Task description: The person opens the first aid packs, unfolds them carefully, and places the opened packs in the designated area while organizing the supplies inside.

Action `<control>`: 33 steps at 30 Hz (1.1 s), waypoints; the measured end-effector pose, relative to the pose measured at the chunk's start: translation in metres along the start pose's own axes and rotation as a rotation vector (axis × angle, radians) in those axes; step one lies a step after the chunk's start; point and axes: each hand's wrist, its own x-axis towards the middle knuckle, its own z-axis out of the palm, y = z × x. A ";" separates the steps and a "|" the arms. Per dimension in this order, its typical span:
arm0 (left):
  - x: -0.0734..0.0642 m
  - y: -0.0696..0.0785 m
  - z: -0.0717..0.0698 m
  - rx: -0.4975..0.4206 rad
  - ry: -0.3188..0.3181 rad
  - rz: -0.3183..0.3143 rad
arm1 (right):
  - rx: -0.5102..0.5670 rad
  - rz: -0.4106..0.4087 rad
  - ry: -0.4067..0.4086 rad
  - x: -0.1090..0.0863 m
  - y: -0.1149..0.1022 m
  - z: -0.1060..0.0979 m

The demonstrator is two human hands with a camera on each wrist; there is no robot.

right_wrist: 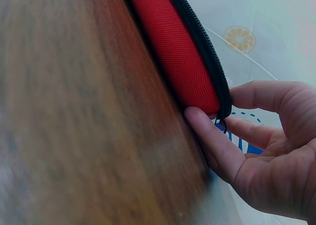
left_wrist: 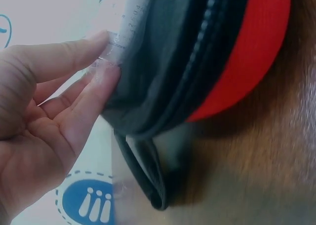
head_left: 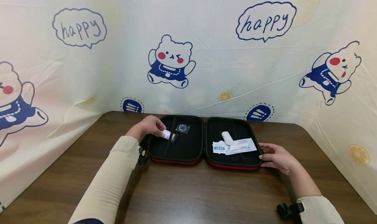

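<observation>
Low-key fit, mostly cream with black bits
The left sleeve (head_left: 107, 176) is creased, with a navy patch (head_left: 89, 221) at its lower end and a small black gadget (head_left: 142, 159) by its cuff (head_left: 129, 144); across from it, a matching right sleeve (head_left: 321, 211) with a chunky black wrist unit (head_left: 285, 211).

On the backdrop (head_left: 212, 8) I read the word "happy" twice: once in the left speech bubble (head_left: 79, 28), once in the right speech bubble (head_left: 266, 21). The left blue oval (head_left: 132, 105) and right blue oval (head_left: 259, 112) each carry three white exclamation-like marks. The clear packet (left_wrist: 126, 22) in my left hand (head_left: 151, 125) bears print and digits, too blurred to read; the blue-printed packet (head_left: 219, 147) in the case (head_left: 182, 150) is likewise illegible.
</observation>
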 end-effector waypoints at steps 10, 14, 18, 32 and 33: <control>0.005 0.014 0.011 -0.068 -0.015 -0.016 | -0.006 0.002 0.001 0.000 0.001 -0.002; 0.005 0.016 0.015 -0.120 -0.043 -0.002 | -0.005 0.004 0.003 0.002 0.001 -0.002; 0.008 0.014 0.018 -0.172 -0.059 -0.005 | 0.002 0.010 0.011 0.002 0.001 -0.002; 0.015 0.005 0.028 -0.315 -0.012 -0.013 | 0.003 0.007 0.003 0.001 0.001 -0.001; 0.016 0.005 0.029 -0.321 -0.016 -0.012 | 0.002 0.008 0.005 0.001 0.001 -0.001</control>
